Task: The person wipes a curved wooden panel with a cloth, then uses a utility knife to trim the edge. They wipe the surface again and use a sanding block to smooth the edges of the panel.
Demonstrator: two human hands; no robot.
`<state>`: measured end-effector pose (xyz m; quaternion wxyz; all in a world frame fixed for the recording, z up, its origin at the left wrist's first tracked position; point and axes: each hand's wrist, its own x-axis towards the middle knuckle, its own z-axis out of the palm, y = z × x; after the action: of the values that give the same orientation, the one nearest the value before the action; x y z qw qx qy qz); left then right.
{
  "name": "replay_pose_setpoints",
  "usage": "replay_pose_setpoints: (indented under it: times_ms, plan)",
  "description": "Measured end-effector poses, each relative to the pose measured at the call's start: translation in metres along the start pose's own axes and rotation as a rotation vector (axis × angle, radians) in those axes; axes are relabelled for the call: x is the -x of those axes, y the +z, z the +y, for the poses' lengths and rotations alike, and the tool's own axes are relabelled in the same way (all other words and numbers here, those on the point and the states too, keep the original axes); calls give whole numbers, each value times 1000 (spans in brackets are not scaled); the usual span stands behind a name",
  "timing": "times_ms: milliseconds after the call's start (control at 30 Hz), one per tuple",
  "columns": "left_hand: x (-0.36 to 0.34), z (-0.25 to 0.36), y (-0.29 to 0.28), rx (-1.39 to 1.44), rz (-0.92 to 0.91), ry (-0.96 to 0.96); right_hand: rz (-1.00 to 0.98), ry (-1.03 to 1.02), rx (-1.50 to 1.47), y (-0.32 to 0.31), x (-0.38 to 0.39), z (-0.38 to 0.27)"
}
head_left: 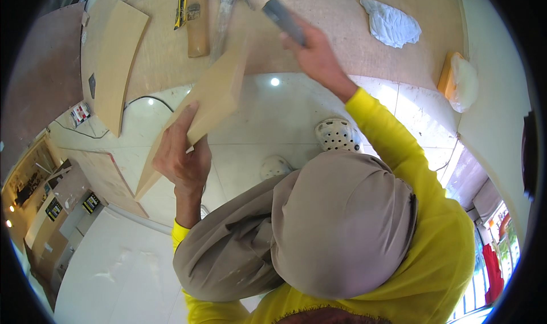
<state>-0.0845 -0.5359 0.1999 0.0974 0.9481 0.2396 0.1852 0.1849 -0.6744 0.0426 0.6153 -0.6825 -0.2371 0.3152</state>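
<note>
My left hand (185, 153) grips the edge of a pale wooden board (219, 87), which is held up at a slant with its far end blurred. In my right hand (320, 53), fingers closed round it, is a dark grey oblong block (284, 21) that looks like a sanding block. The block is held up to the right of the board's far end, apart from it. Beyond the board, a claw hammer (223, 10) lies on the work surface. Beside it are a piece of wood (198, 33) and a yellow utility knife (181, 6).
Another pale board (117, 62) leans at the left across the work surface's edge, near a dark cable (149, 99). A crumpled white cloth (391, 23) lies far right. An orange-and-white object (457, 82) sits by the right wall. White clogs (337, 136) are on the tiled floor.
</note>
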Motion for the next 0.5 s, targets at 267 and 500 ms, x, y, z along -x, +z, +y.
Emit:
replay_pose_setpoints:
  times_ms: [267,500]
  plan:
    - [-18,-12,1,-21,-28,-183,14,-95,61,50,-32,29]
    - [-30,-16,-6,-30,-23,-155,-55,-192,65,57,-57,33]
